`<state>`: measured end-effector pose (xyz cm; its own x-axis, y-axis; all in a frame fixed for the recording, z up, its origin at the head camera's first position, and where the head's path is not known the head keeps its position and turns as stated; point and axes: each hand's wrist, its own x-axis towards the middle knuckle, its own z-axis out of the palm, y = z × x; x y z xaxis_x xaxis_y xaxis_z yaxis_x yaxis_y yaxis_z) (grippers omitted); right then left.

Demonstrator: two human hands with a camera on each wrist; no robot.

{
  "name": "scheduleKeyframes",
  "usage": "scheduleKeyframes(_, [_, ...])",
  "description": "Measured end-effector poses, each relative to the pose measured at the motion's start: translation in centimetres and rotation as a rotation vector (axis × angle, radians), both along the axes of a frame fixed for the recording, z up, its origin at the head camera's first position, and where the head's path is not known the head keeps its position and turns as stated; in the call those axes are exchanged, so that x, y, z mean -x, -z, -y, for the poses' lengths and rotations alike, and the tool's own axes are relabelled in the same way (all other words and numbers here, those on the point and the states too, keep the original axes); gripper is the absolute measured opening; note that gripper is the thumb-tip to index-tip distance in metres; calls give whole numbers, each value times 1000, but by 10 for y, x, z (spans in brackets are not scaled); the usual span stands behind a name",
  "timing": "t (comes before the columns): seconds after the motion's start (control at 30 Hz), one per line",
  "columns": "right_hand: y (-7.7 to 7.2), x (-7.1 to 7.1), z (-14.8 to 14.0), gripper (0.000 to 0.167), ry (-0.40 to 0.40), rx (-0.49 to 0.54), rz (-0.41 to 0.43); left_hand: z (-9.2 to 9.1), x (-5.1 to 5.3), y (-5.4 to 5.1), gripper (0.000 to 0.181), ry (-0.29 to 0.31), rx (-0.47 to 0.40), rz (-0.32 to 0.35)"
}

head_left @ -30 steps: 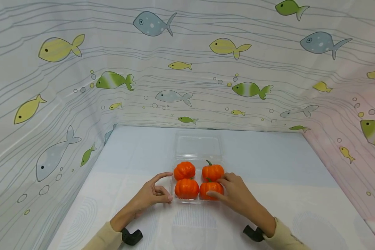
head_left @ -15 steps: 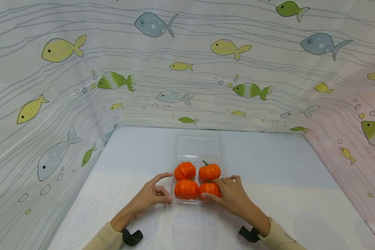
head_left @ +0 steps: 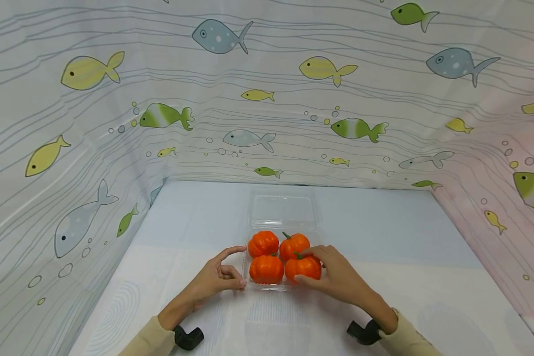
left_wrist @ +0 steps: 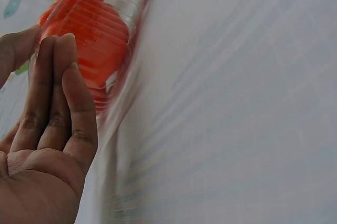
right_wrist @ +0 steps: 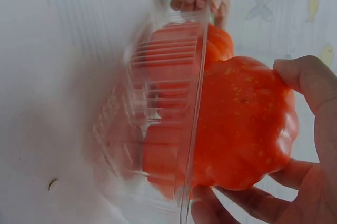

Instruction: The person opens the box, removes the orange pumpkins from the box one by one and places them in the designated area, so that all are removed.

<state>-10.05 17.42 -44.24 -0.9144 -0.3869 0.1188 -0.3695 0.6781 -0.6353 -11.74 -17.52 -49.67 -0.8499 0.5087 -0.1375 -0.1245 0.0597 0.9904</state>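
Note:
A clear plastic clamshell box (head_left: 271, 288) holds several small orange toy pumpkins. My right hand (head_left: 340, 278) grips the front right pumpkin (head_left: 303, 270) between thumb and fingers; in the right wrist view this pumpkin (right_wrist: 245, 124) stands partly above the box's rim (right_wrist: 196, 103). Behind it sits the back right pumpkin (head_left: 295, 245), its green stem tilted left. On the left are the back left pumpkin (head_left: 263, 244) and front left pumpkin (head_left: 267, 270). My left hand (head_left: 213, 278) rests at the box's left side, its fairly straight fingers (left_wrist: 55, 92) against the clear wall.
The box's open lid (head_left: 282, 210) lies flat behind it on the pale table cloth (head_left: 196, 212). A curtain (head_left: 289, 153) printed with fish surrounds the table at the back and sides. A black curved piece (head_left: 189, 337) sits at each wrist.
The right hand shifted left with the front right pumpkin, then back right, the pumpkin ending slightly higher. The back right pumpkin slid left and its stem tilted. The left hand stayed in place.

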Motion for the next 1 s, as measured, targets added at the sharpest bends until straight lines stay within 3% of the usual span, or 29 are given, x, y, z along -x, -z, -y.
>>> scheduleKeyframes(0.43, [-9,5,-15,49,-65,153,-73,-1,0,-1,84,-1,10,10])
scheduleKeyframes(1.0, [-15,14,-26,60,-58,140,-137,1,1,1,83,5,18,5])
